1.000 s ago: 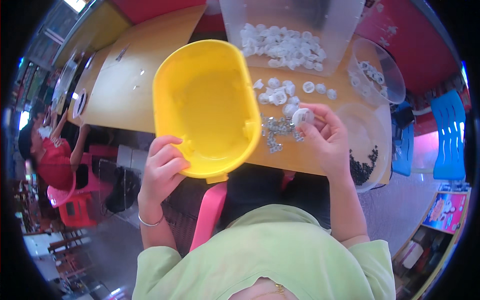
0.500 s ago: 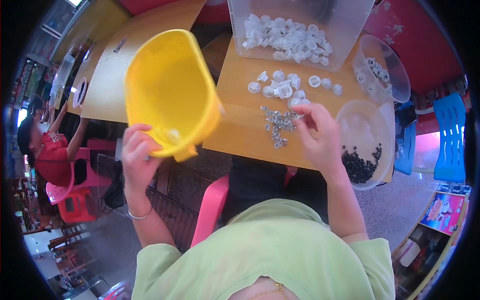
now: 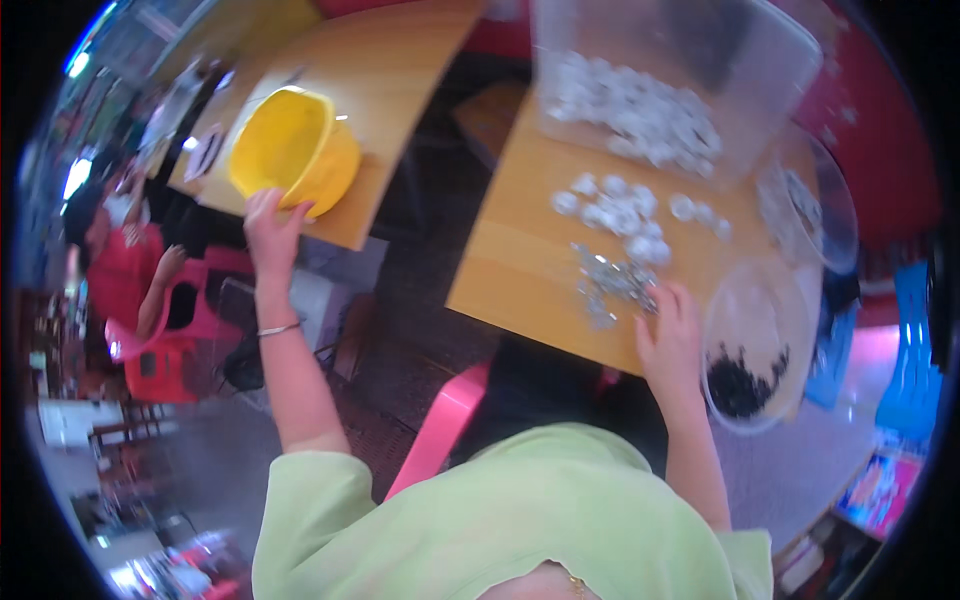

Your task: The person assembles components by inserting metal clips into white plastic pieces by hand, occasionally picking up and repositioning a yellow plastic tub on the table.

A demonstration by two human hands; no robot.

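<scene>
My left hand (image 3: 272, 235) is closed on the near rim of a yellow plastic tub (image 3: 335, 170). The tub is at the corner of the left table, its mouth tilted so that part of the inside shows. Whether it rests fully on the tabletop I cannot tell. My right hand (image 3: 668, 335) is at the right edge of a pile of small shiny metal pieces (image 3: 605, 280), thumb and fingers apart. Blur hides any small piece between them. Just beyond that pile lie several white plastic caps (image 3: 615, 205).
A clear bin (image 3: 690, 75) of white caps stands at the back. To the right are a clear tub (image 3: 835, 200) and a shallow container (image 3: 765, 310) with small black parts (image 3: 740, 385). A gap separates the tables. A person in red (image 3: 125, 270) sits far left.
The yellow tub has moved away from me, over the left table, with my left hand still on it. My right hand stays by the metal pieces. The view has shifted.
</scene>
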